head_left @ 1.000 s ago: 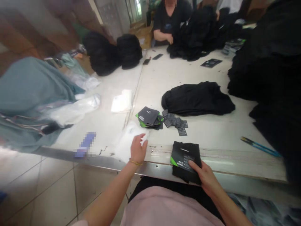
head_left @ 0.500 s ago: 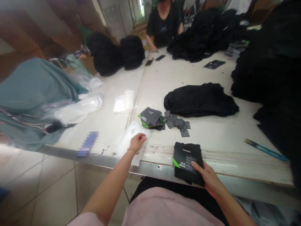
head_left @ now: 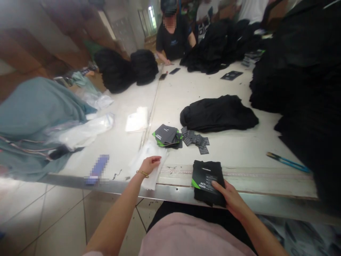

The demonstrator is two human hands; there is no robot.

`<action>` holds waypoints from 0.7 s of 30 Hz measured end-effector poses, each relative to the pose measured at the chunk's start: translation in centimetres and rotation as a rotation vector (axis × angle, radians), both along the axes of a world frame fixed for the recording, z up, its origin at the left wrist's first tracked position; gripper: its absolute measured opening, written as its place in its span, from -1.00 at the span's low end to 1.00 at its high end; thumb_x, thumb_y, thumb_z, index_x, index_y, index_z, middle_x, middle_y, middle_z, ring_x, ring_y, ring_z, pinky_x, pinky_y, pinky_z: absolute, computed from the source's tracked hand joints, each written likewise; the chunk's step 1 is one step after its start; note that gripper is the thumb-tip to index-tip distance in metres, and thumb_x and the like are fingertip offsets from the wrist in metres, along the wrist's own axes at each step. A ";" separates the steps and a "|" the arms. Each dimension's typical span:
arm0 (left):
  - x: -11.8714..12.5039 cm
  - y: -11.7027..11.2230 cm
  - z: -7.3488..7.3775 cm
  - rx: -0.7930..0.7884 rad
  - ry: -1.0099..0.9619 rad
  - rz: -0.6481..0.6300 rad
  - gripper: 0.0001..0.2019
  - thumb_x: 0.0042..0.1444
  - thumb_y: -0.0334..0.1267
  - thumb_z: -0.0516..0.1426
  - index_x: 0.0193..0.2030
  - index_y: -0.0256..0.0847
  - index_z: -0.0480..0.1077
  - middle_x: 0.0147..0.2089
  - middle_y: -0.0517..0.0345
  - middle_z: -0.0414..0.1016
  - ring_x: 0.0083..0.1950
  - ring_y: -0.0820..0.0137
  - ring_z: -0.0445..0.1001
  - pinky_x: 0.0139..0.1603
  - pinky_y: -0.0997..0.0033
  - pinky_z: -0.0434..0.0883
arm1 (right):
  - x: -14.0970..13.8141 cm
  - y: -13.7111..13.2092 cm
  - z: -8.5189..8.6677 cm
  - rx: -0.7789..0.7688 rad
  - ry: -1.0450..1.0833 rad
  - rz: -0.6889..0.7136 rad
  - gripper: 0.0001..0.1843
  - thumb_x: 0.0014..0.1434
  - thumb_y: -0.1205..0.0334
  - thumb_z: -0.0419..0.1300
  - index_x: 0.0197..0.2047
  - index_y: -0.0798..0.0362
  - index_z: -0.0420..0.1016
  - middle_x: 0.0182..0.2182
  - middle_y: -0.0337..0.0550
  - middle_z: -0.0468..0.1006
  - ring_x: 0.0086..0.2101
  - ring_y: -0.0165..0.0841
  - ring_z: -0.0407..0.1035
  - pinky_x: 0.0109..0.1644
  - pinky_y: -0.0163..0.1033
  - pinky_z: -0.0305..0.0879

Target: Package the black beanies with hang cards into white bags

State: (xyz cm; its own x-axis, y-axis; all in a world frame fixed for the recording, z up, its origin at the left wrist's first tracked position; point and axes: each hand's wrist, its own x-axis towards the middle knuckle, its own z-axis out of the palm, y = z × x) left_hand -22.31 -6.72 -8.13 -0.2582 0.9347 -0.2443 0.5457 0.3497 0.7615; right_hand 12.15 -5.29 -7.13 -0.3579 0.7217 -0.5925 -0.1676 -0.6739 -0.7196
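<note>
A: Where is the folded black cloth (head_left: 209, 198), please?

B: It is at the front edge of the table (head_left: 239, 151), in the right hand (head_left: 229, 193). I cannot tell if it also rests on the edge.

A: How does this hand hold it?

B: It pinches the cloth at its side. The thumb lies on top, over a dark card (head_left: 199, 176) with a green corner and white letters; the other fingers are mostly hidden.

A: And the left hand (head_left: 151, 164)?

B: Its fingers are bent, with the thumb near to them, above the whitish plastic bags (head_left: 149, 183). Whether it pinches a bag, I cannot tell.

A: What is near to the hands?

B: Just beyond the bags there is a stack of cards (head_left: 165, 134), also with green corners. Small dark tags (head_left: 197, 139) lie beside it, and behind them a larger black cloth pile (head_left: 218, 113).
</note>
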 end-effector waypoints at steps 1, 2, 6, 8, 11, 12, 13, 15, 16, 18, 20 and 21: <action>-0.1 0.1 -0.1 -0.009 -0.015 -0.006 -0.67 -0.03 -0.29 0.12 -0.08 -0.27 0.42 -0.16 0.05 0.54 -0.16 0.33 0.49 -0.08 0.35 0.41 | 0.0 0.0 0.0 0.002 0.002 0.000 -0.54 -0.08 0.10 0.29 -0.10 0.06 0.39 -0.24 -0.11 0.59 -0.26 -0.23 0.47 -0.16 -0.18 0.40; -0.3 0.1 -0.1 -0.016 -0.028 -0.012 -0.66 -0.04 -0.29 0.13 -0.08 -0.27 0.42 -0.16 0.05 0.54 -0.16 0.33 0.49 -0.08 0.35 0.41 | 0.0 0.1 0.0 0.002 0.006 0.003 -0.54 -0.08 0.10 0.29 -0.09 0.06 0.39 -0.24 -0.11 0.59 -0.26 -0.23 0.47 -0.16 -0.17 0.40; -0.6 0.3 0.4 -0.046 -0.056 -0.038 -0.65 -0.05 -0.26 0.14 -0.08 -0.28 0.42 -0.14 0.05 0.54 -0.14 0.31 0.48 -0.07 0.33 0.40 | 0.1 0.0 0.2 0.013 0.017 0.010 -0.54 -0.07 0.09 0.29 -0.09 0.06 0.39 -0.24 -0.12 0.59 -0.25 -0.23 0.47 -0.14 -0.18 0.39; -0.7 0.3 0.8 -0.057 -0.055 -0.053 -0.66 -0.04 -0.26 0.14 -0.09 -0.27 0.43 -0.13 0.07 0.53 -0.12 0.31 0.47 -0.06 0.33 0.40 | 0.1 0.0 0.2 0.023 0.018 0.006 -0.55 -0.07 0.09 0.28 -0.09 0.06 0.40 -0.24 -0.12 0.59 -0.25 -0.24 0.47 -0.14 -0.18 0.39; -0.4 0.2 1.4 -0.067 -0.012 -0.064 -0.70 -0.03 -0.30 0.12 -0.11 -0.26 0.43 -0.14 0.09 0.54 -0.13 0.34 0.47 -0.07 0.35 0.40 | 0.2 -0.1 0.1 0.019 0.022 0.006 -0.55 -0.07 0.10 0.28 -0.09 0.07 0.40 -0.25 -0.12 0.59 -0.25 -0.24 0.47 -0.14 -0.18 0.39; -0.2 0.3 1.5 -0.066 0.016 -0.061 -0.71 -0.03 -0.33 0.11 -0.12 -0.26 0.43 -0.16 0.10 0.54 -0.15 0.36 0.47 -0.08 0.36 0.40 | 0.2 -0.1 0.1 0.016 0.024 0.008 -0.55 -0.07 0.10 0.28 -0.09 0.07 0.39 -0.25 -0.12 0.59 -0.25 -0.24 0.47 -0.15 -0.18 0.39; 0.2 0.3 1.5 -0.062 0.054 -0.053 -0.71 -0.04 -0.36 0.10 -0.12 -0.26 0.42 -0.18 0.10 0.53 -0.17 0.37 0.47 -0.09 0.36 0.40 | 0.2 -0.1 0.1 0.015 0.024 0.009 -0.55 -0.06 0.10 0.28 -0.09 0.07 0.39 -0.25 -0.11 0.59 -0.25 -0.24 0.47 -0.15 -0.18 0.39; 1.2 0.5 1.5 -0.047 0.152 -0.024 -0.69 -0.10 -0.44 0.11 -0.14 -0.27 0.40 -0.20 0.09 0.51 -0.18 0.37 0.45 -0.09 0.35 0.37 | 0.1 -0.1 0.3 0.021 0.020 0.007 -0.55 -0.07 0.11 0.28 -0.09 0.06 0.39 -0.22 -0.11 0.58 -0.25 -0.23 0.47 -0.15 -0.17 0.39; 1.8 0.6 1.4 -0.037 0.208 -0.004 -0.68 -0.13 -0.47 0.11 -0.15 -0.29 0.38 -0.20 0.07 0.48 -0.16 0.34 0.43 -0.07 0.32 0.35 | 0.0 -0.1 0.4 0.030 0.016 -0.001 -0.55 -0.07 0.11 0.29 -0.09 0.06 0.39 -0.21 -0.10 0.58 -0.25 -0.23 0.47 -0.15 -0.17 0.39; 3.0 0.5 1.4 -0.017 0.313 0.045 -0.73 -0.11 -0.48 0.09 -0.20 -0.32 0.36 -0.19 -0.02 0.44 -0.12 0.27 0.39 -0.03 0.25 0.30 | -0.1 -0.2 0.8 0.045 0.000 -0.027 -0.54 -0.09 0.11 0.29 -0.09 0.06 0.40 -0.21 -0.10 0.58 -0.25 -0.23 0.47 -0.15 -0.16 0.39; 4.0 -0.2 1.7 -0.004 0.387 0.091 -0.84 0.01 -0.41 0.03 -0.24 -0.32 0.33 -0.21 -0.07 0.41 -0.11 0.23 0.38 -0.06 0.20 0.28 | -0.2 -0.2 1.1 0.054 -0.009 -0.042 -0.53 -0.10 0.12 0.30 -0.09 0.06 0.39 -0.22 -0.11 0.58 -0.26 -0.24 0.47 -0.14 -0.16 0.38; 4.3 -0.8 2.0 -0.003 0.418 0.116 -0.85 0.07 -0.37 -0.02 -0.24 -0.30 0.32 -0.24 -0.06 0.41 -0.14 0.22 0.39 -0.09 0.20 0.28 | -0.1 -0.2 1.2 0.052 -0.008 -0.042 -0.53 -0.10 0.12 0.30 -0.09 0.06 0.40 -0.23 -0.11 0.58 -0.27 -0.24 0.47 -0.14 -0.15 0.37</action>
State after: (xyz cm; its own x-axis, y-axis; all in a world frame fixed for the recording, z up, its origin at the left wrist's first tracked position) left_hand -17.96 -7.53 -6.13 -0.4391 0.8929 -0.0994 0.7639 0.4293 0.4819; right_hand 12.10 -5.50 -5.91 -0.3217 0.7662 -0.5563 -0.1890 -0.6276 -0.7552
